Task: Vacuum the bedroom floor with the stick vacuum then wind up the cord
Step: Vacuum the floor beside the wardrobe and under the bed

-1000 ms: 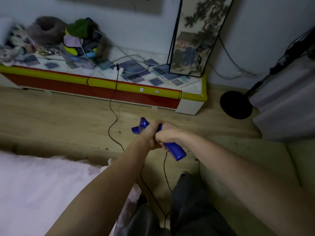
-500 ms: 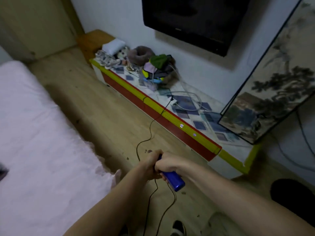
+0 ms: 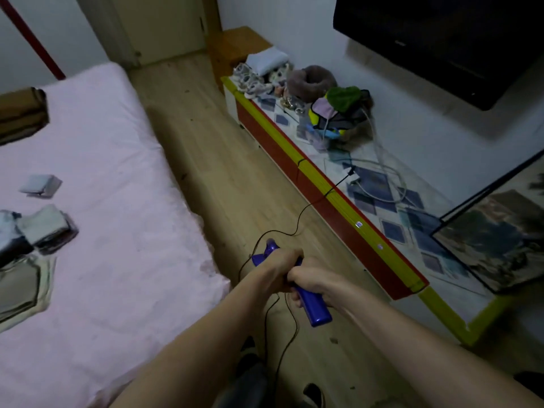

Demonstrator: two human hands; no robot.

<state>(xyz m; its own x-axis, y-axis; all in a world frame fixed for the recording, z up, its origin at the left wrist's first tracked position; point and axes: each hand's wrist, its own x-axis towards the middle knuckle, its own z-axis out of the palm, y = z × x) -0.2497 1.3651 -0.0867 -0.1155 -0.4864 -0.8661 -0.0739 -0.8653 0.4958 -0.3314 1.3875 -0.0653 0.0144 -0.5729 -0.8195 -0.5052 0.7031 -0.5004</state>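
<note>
I see both hands wrapped tight round the blue vacuum handle (image 3: 312,304), low centre over the wooden floor (image 3: 206,160): left hand (image 3: 279,267) farther along it, right hand (image 3: 309,282) nearer me. One black cord (image 3: 297,225) loops across the floor up to the low cabinet (image 3: 338,213) on the right. The pink bed (image 3: 117,219) crowds the left, two folded bundles on it.

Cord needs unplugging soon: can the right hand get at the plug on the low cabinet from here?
Probably not without stepping closer: the right hand grips the blue vacuum handle, and the plug sits well ahead on the low cabinet. Nothing blocks the path.
</note>
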